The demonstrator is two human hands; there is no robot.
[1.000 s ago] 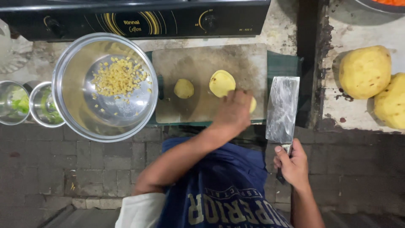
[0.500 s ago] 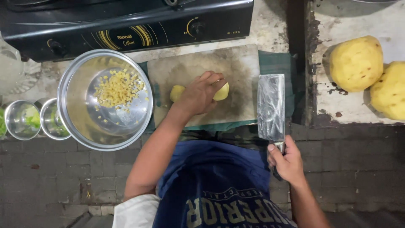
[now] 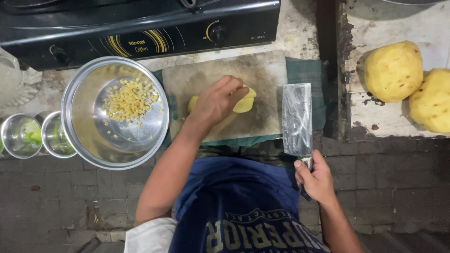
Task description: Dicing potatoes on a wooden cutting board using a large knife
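My left hand [image 3: 216, 100] rests on top of yellow peeled pieces [image 3: 243, 103] lying on the worn cutting board [image 3: 262, 70], fingers curled over them. My right hand [image 3: 316, 178] grips the handle of a broad steel cleaver [image 3: 297, 117], whose blade lies flat along the board's right edge, pointing away from me. A large steel bowl [image 3: 79, 122] to the left of the board holds small yellow diced bits [image 3: 129, 98].
A black gas stove [image 3: 140, 28] stands behind the board. Two whole peeled yellow fruits [image 3: 393, 70] sit on a ledge at the right. Two small steel cups [image 3: 21, 136] with green contents stand at the far left. A green cloth [image 3: 304, 70] lies under the board.
My left hand moved left across the board and now covers both yellow pieces, gathering them together. The cleaver in my right hand stayed beside the board.
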